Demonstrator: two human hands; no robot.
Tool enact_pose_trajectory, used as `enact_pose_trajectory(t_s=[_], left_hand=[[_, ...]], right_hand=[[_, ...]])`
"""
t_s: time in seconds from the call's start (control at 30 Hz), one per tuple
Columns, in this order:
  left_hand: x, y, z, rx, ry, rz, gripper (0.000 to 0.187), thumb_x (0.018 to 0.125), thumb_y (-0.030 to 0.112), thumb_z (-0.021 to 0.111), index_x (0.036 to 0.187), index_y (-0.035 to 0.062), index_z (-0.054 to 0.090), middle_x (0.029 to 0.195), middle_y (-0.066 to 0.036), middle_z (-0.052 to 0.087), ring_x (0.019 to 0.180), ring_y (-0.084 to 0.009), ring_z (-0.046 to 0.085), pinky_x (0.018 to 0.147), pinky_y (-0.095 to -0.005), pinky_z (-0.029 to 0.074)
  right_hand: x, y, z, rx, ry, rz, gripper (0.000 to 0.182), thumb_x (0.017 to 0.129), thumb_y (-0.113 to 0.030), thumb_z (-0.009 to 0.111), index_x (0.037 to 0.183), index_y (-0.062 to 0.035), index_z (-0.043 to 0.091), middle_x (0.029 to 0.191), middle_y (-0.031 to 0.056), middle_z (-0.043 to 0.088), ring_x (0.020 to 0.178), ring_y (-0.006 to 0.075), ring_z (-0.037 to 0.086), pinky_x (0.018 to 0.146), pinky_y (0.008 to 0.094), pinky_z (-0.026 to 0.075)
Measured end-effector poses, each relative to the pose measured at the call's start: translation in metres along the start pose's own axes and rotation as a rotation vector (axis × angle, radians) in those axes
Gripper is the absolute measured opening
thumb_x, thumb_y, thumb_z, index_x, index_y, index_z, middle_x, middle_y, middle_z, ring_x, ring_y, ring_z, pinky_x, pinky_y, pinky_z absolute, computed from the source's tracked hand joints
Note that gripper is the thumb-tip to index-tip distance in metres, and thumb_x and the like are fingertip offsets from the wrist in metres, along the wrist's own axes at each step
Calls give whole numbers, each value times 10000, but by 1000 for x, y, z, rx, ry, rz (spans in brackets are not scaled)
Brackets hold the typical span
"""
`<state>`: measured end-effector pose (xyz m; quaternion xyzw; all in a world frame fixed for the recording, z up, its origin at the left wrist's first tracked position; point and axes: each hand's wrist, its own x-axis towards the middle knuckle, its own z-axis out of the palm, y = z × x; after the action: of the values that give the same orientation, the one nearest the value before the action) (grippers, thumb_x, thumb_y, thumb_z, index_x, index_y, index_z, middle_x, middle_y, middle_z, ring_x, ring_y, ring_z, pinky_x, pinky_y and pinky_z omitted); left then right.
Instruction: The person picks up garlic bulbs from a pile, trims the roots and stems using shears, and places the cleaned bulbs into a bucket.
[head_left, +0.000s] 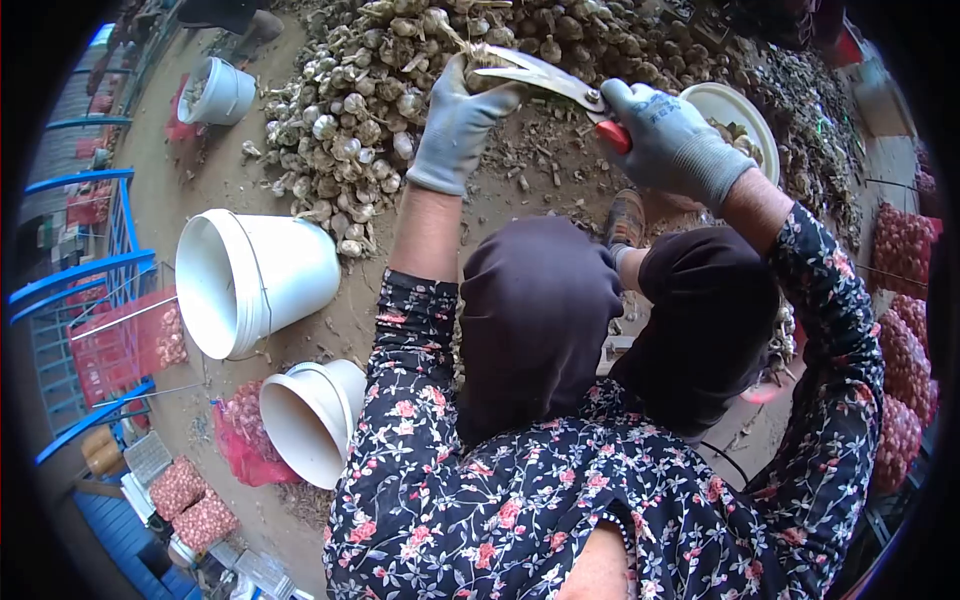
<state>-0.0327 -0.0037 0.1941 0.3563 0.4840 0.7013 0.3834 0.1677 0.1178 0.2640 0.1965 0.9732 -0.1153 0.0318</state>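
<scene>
At the top centre, my left hand (458, 125), in a grey glove, is closed round a garlic bulb with its dry stem and roots (470, 47). My right hand (665, 135), also gloved, grips the red handles of a pair of shears (545, 78). Their metal blades point left and stand apart, with the tips beside the bulb just above my left fingers. Behind both hands lies a large heap of garlic bulbs (345, 125). My right palm and part of the handles are hidden by the glove.
A large white bucket (290, 275) and a smaller one (345, 390) lie tipped at the left; another bucket (225, 92) is farther back. A pale tub (762, 125) stands beyond my right hand. Red net sacks (905, 245) line the right side.
</scene>
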Motion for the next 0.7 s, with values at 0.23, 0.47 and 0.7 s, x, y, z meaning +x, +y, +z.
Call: enact_pose_trajectory(t_s=[0.23,0.47,0.7], left_hand=[[45,-43,36,58,143,0,521,624,-100,730,1062,21,475,948,-35,607,837,-127,608,781,-265,525],[69,-101,23,589,62,-95,520,635,54,754,1054,14,449,903,-130,646,838,-204,654,754,-316,524],[85,-128,9,798,-107,-82,422,668,6,728,1025,17,503,905,-60,629,803,-100,602,689,-244,510]], right_hand=[[10,45,43,37,61,123,357,867,-309,554,1068,-30,458,951,216,598,897,376,620,770,480,480],[34,72,96,178,-59,216,375,829,-292,571,1065,-26,450,975,209,598,954,361,609,828,462,455],[54,89,146,298,-239,254,426,764,-281,630,1032,0,454,924,221,631,892,367,639,801,445,480]])
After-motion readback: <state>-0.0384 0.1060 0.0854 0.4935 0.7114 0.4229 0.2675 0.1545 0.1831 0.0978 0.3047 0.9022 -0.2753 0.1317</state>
